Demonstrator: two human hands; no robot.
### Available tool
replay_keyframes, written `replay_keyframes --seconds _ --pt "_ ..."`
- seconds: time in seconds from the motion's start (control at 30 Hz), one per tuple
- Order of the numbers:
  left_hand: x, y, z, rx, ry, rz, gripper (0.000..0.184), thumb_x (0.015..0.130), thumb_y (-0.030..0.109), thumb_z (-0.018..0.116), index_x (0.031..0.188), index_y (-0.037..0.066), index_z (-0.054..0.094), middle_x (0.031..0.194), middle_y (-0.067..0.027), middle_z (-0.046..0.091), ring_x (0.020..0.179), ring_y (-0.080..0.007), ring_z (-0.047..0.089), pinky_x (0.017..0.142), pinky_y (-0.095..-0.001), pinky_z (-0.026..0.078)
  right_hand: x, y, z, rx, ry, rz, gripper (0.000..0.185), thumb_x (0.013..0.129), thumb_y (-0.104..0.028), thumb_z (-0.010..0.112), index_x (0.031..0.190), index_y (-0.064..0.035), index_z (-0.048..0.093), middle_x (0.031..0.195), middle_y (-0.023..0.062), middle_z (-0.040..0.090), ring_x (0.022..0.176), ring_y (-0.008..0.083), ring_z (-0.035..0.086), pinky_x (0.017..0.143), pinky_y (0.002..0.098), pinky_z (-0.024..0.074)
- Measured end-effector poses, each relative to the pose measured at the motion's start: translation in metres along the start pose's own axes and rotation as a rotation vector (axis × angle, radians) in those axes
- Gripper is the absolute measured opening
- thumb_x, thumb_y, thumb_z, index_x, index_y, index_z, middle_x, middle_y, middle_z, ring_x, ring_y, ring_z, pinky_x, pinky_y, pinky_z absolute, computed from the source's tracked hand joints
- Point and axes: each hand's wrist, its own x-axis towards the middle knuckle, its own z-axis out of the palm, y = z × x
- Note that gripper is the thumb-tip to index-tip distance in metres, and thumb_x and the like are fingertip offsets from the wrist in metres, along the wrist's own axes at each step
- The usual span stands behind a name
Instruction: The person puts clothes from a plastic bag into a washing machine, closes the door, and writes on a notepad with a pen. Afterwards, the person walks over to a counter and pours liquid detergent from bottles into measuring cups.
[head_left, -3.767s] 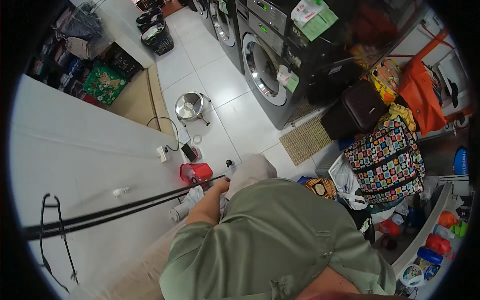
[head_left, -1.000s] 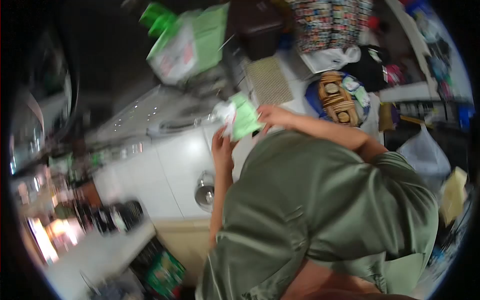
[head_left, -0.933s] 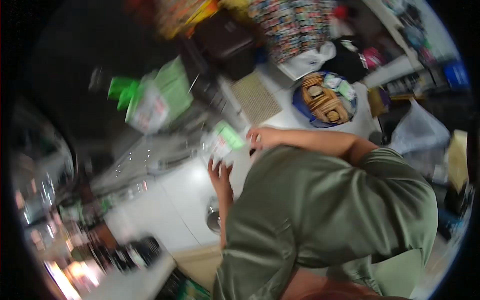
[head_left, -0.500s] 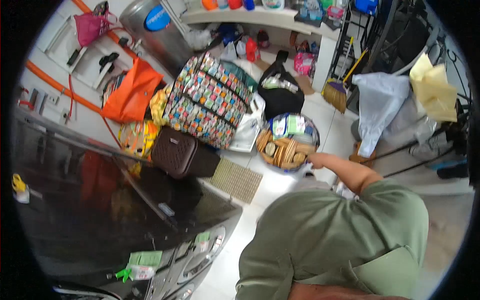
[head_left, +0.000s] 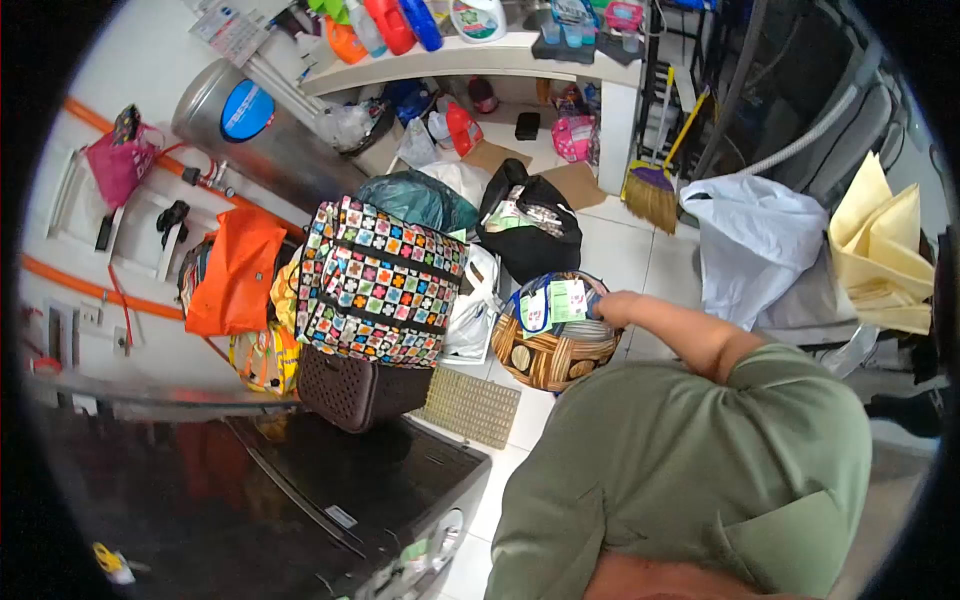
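Observation:
My right hand (head_left: 612, 308) is at the right side of a round woven basket (head_left: 560, 360), its fingers closed at the rim and partly hidden. The basket has brown and tan strips, and dark blue cloth-like stuff (head_left: 572, 328) fills its top. Green-and-white tags (head_left: 568, 300) lie on that stuff. Just behind the basket stands an open black bag (head_left: 528, 240) with packets in its mouth. A white bag (head_left: 470, 310) is at the basket's left. My left hand is out of view.
A patterned bag (head_left: 385, 285) sits by a brown lidded basket (head_left: 345, 390) and a perforated mat (head_left: 468, 405). A dark glossy appliance (head_left: 330, 480) fills the lower left. A broom (head_left: 655, 195), a pale plastic bag (head_left: 750, 240) and a counter (head_left: 450, 62) stand beyond.
The view has shifted, bringing more of the counter in. My right hand has gone from the basket's near right edge to its upper right side, and the basket shows more of its outer wall.

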Motion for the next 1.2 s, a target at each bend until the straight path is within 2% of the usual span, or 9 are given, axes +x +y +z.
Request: replay_keyframes --seconds 0.23,0.37,0.53,0.63,0.83,0.9,1.1,1.13,1.2 --pt "0.041 0.051 0.032 0.061 -0.04 0.0 0.057 0.091 0.012 0.057 0.141 0.008 0.029 0.118 -0.0149 0.051 0.101 -0.0244 0.058 0.079 -0.0361 0.051 0.006 0.112 -0.067 0.255 0.003 -0.113 0.05 0.076 -0.033 0.073 0.119 -0.011 0.062 0.11 0.0156 0.066 0.104 0.032 0.062 0.088 0.0419 0.0485" --pt "0.062 0.092 0.084 0.092 -0.06 -0.002 0.056 0.091 0.012 0.057 0.14 0.007 0.03 0.116 -0.0142 0.052 0.1 -0.024 0.058 0.078 -0.036 0.051 0.036 0.262 -0.12 0.089 0.206 0.376 0.036 0.074 -0.028 0.073 0.104 -0.0082 0.069 0.094 0.0173 0.069 0.09 0.0319 0.066 0.078 0.0417 0.0517" --pt "0.088 0.16 0.203 0.028 -0.016 0.004 0.054 0.092 0.013 0.056 0.139 0.007 0.032 0.114 -0.0135 0.053 0.098 -0.0235 0.059 0.077 -0.0358 0.051 0.043 0.384 -0.344 0.606 1.159 0.282 0.03 0.085 -0.029 0.066 0.1 -0.0039 0.069 0.085 0.0125 0.07 0.076 0.0251 0.067 0.07 0.0366 0.0515" --pt "0.084 0.203 0.285 -0.057 0.071 -0.011 0.053 0.092 0.013 0.056 0.139 0.006 0.033 0.113 -0.013 0.053 0.098 -0.0232 0.059 0.077 -0.0357 0.051 0.1 0.43 -0.505 0.928 1.412 -0.009 0.033 0.087 -0.034 0.065 0.101 -0.0047 0.069 0.085 0.0089 0.071 0.073 0.0205 0.066 0.069 0.0326 0.0513" --pt "0.009 0.271 0.395 -0.171 0.2 -0.086 0.051 0.092 0.014 0.056 0.138 0.005 0.035 0.111 -0.012 0.055 0.096 -0.0226 0.06 0.076 -0.0355 0.05 0.258 0.417 -0.709 0.487 1.343 -0.226 0.061 0.08 -0.045 0.071 0.118 0.0011 0.059 0.114 0.0195 0.064 0.105 0.0301 0.063 0.091 0.0381 0.0485" --pt "-0.014 0.284 0.413 -0.216 0.233 -0.077 0.05 0.093 0.015 0.056 0.137 0.005 0.035 0.11 -0.0117 0.055 0.095 -0.0224 0.06 0.076 -0.0355 0.05 0.315 0.413 -0.755 0.337 1.469 -0.103 0.066 0.078 -0.046 0.071 0.118 0.0045 0.056 0.117 0.0223 0.062 0.108 0.0344 0.061 0.093 0.0407 0.0475" --pt "-0.07 0.287 0.438 -0.409 0.457 -0.001 0.046 0.094 0.014 0.053 0.135 0.004 0.038 0.11 -0.0106 0.056 0.095 -0.0221 0.061 0.076 -0.0346 0.049 0.374 0.397 -0.794 0.428 1.098 -0.041 0.054 0.082 -0.041 0.07 0.117 -0.0014 0.057 0.116 0.02 0.063 0.109 0.0345 0.061 0.093 0.0426 0.047" --pt "-0.078 0.286 0.444 -0.367 0.462 -0.04 0.044 0.093 0.014 0.053 0.134 0.003 0.04 0.109 -0.0104 0.057 0.095 -0.022 0.061 0.076 -0.034 0.049 0.375 0.392 -0.795 0.401 1.105 -0.058 0.055 0.086 -0.032 0.067 0.133 -0.0087 0.052 0.107 0.0191 0.067 0.096 0.0299 0.066 0.085 0.0391 0.0497" --pt "-0.092 0.277 0.457 -0.301 0.461 -0.119 0.042 0.093 0.015 0.053 0.131 0.003 0.043 0.109 -0.011 0.058 0.095 -0.0229 0.061 0.078 -0.0341 0.049 0.331 0.364 -0.794 0.523 1.121 -0.18 0.035 0.081 -0.028 0.066 0.102 -0.0009 0.058 0.092 0.0229 0.065 0.087 0.0364 0.064 0.077 0.0413 0.0507"
